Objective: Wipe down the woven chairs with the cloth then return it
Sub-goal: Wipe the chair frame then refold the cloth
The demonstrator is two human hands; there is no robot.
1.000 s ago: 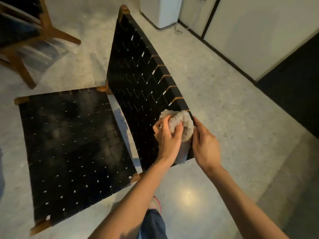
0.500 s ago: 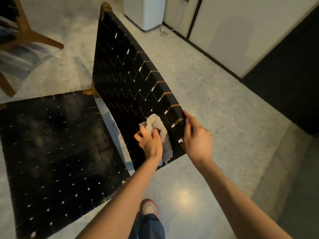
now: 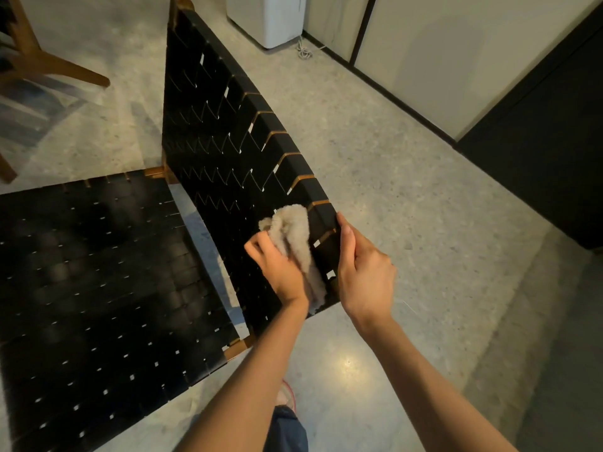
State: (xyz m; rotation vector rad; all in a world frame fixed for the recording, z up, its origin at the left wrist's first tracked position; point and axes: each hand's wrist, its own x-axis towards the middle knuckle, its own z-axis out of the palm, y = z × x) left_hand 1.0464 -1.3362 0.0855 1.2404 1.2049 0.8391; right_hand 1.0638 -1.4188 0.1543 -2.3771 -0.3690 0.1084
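Left hand (image 3: 277, 269): fingers curled round a bunched grey-beige cloth (image 3: 295, 228), pressing it against the black backrest (image 3: 222, 141) of the woven chair (image 3: 156, 172), close to the backrest's near end. Right hand (image 3: 365, 275): clamped on the backrest's edge just beside the cloth, thumb along the front, fingers hidden behind. Woven seat (image 3: 98, 272) lies left of the backrest. Second chair's wooden leg (image 3: 65, 71) stands far left on the speckled floor (image 3: 408, 197). White appliance (image 3: 270, 17) at the wall.
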